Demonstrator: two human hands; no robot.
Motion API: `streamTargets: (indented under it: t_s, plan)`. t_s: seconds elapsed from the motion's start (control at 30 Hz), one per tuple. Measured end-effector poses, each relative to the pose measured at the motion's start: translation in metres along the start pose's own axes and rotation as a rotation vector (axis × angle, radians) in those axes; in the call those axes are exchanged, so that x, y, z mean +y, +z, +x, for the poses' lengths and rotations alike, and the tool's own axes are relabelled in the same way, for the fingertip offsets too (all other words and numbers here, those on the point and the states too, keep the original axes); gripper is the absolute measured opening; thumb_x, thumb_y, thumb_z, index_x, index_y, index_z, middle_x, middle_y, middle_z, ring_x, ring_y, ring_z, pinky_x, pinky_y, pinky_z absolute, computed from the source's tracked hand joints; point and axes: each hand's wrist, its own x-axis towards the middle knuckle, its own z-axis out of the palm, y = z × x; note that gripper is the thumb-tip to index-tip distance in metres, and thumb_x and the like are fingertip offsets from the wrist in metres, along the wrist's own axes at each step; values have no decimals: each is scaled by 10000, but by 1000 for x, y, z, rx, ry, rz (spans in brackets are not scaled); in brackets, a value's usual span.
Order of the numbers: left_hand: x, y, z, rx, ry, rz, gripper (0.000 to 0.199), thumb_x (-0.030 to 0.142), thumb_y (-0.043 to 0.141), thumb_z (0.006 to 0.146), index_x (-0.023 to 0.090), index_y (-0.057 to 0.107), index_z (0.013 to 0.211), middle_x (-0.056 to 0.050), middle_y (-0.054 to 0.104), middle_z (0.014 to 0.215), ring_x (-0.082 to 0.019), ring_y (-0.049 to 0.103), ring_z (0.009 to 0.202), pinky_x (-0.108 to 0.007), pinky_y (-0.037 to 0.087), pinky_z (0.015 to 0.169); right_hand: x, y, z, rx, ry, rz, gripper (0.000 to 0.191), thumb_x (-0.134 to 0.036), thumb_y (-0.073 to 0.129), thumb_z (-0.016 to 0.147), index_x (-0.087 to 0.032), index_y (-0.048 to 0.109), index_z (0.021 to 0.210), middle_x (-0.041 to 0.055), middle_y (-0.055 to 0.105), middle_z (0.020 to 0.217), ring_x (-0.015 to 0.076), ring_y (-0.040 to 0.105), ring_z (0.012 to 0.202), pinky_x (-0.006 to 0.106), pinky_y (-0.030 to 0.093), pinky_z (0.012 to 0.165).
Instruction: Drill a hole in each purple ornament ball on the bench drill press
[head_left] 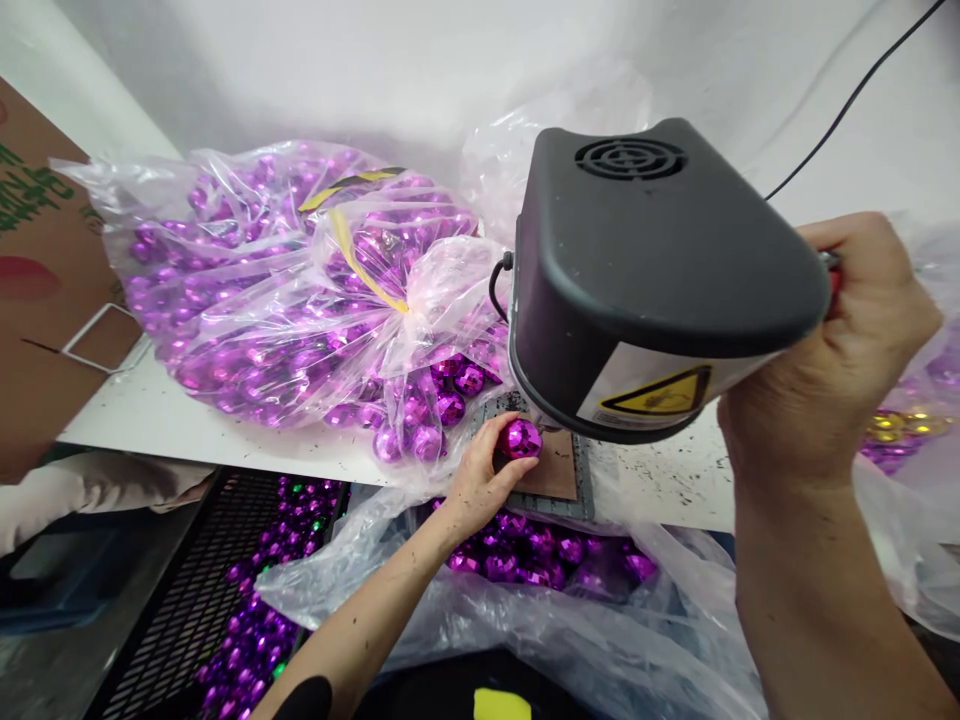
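My left hand [487,478] pinches a shiny purple faceted ball [520,438] between thumb and fingers, over a grey board with a brown sheet [559,470] on it. My right hand [840,360] wraps round the rear of a large black machine head [660,260], which has a round vent on top and a yellow warning label [658,390]. The near lower edge of the machine hangs close to the ball, and I cannot tell if they touch. Several loose purple balls [451,407] lie left of the board.
A big clear bag [247,300] of purple balls fills the left of the white table [300,450]. Below the edge, an open plastic bag [420,610] and a black crate [172,590] hold more. A cardboard box [52,350], a person's leg [82,490] and a black cable [847,110] are in view.
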Motion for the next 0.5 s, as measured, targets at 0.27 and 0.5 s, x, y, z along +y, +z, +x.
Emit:
streamTargets:
  t_s: [0.27,0.5]
  plan:
    - [9,11,6,-30,193,325,401,306,693,908,190,567,1271,-137,639,1302,-294,577,1238,-471,451,1054,-2,1,0,6,16,7,286,-392,587,936,-121,618,848,-28,477,671,3,408,656,192,292,593]
    - [8,18,7,-115,119,274,404,327,598,953,191,519,1325,-132,628,1296,-290,542,1299,-558,329,1177,-2,1,-2,-16,6,-3,250,-376,553,956,-143,604,882,-34,481,700,7,416,662,217,298,634]
